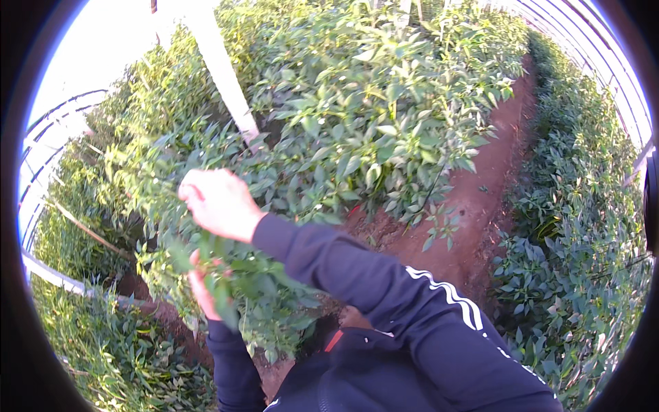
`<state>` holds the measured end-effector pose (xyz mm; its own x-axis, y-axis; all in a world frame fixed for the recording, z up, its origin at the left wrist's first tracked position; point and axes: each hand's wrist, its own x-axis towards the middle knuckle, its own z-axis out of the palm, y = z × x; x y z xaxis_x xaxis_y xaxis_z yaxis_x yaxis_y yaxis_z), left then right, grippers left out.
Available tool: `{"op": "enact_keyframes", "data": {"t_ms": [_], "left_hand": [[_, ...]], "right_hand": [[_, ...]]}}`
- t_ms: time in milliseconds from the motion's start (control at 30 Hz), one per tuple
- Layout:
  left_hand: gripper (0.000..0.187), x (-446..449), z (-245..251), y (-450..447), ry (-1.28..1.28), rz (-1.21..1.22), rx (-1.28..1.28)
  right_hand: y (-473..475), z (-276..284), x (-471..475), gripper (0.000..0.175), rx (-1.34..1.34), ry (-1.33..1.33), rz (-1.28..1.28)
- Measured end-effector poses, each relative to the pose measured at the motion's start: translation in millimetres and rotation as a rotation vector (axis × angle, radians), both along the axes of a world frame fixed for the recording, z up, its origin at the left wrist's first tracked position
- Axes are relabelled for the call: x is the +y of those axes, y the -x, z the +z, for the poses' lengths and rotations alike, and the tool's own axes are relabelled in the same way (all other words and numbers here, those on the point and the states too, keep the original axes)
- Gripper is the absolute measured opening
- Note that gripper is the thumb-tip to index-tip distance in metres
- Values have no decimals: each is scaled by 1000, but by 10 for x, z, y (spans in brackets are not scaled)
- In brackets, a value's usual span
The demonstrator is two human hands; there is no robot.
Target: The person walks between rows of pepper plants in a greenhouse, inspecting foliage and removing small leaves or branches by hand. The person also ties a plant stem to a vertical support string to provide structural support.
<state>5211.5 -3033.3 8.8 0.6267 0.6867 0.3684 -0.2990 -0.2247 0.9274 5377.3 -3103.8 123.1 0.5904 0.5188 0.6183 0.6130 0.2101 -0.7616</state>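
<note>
Leafy green plants that look like pepper plants (355,149) fill the space before me. My right hand (221,203) reaches across to the left, above the foliage, its back bright with sunlight. Its fingers are curled, and what lies inside them is hidden. Just below it, my left hand (203,291) is raised among the leaves of a sprig (224,293). Blurred leaves cover much of that palm, so I cannot tell whether it grips a stem. Both hands are apart from each other.
A pale upright post (224,72) stands in the row. Reddish bare soil (479,195) forms a path on the right, with another plant row (582,206) beyond. A light pole or pipe (62,278) crosses at left. Curved frame hoops (602,46) arch at the edges.
</note>
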Motion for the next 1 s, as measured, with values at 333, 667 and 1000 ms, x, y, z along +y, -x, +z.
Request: {"op": "enact_keyframes", "data": {"t_ms": [333,667,1000], "left_hand": [[28,-311,-376,-238,158,426,-252],[38,-677,-562,-451,372,912,-319],[29,-3102,-281,-3010,126,-135,66]], "right_hand": [[-359,-89,-869,10,-30,-17,526],[-1250,-1146,-2971,12,612,217,267],[-2325,-1757,-4516,25,891,-32,-370]]}}
